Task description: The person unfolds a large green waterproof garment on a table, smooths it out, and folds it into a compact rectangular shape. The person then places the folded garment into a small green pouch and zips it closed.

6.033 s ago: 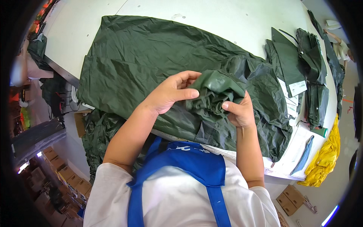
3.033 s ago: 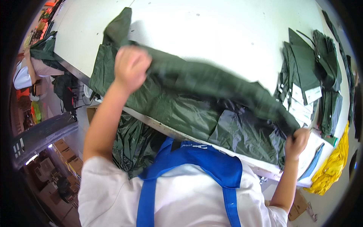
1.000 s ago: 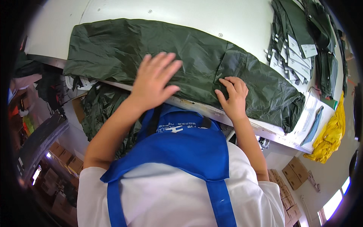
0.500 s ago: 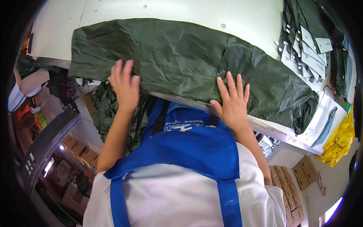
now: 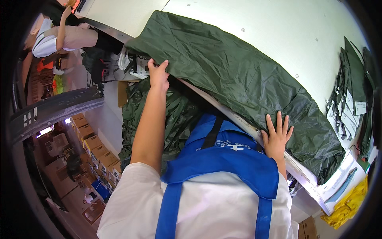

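Observation:
A long piece of dark green, shiny, creased fabric [image 5: 223,59] lies along the near edge of the white table [image 5: 274,36]. At its left end, my left hand [image 5: 159,75] is closed on the near edge of the fabric, with fingertips bent over it; part of the grip is hidden. My right hand [image 5: 276,137] lies flat on the fabric's near side towards the right, fingers spread. Below the table edge, more crumpled dark green fabric [image 5: 175,115] hangs beside my body.
Dark green pieces with white tags [image 5: 346,115] lie at the right. Beyond the fabric's right end are a white sheet [image 5: 338,191] and yellow fabric [image 5: 350,203]. Another person [image 5: 75,38] stands at the far left. Cardboard boxes [image 5: 95,147] are stacked lower left.
My view has turned, so the table now slants down to the right. My left hand has gone from hovering over the fabric to its left edge. My right hand stays flat on it.

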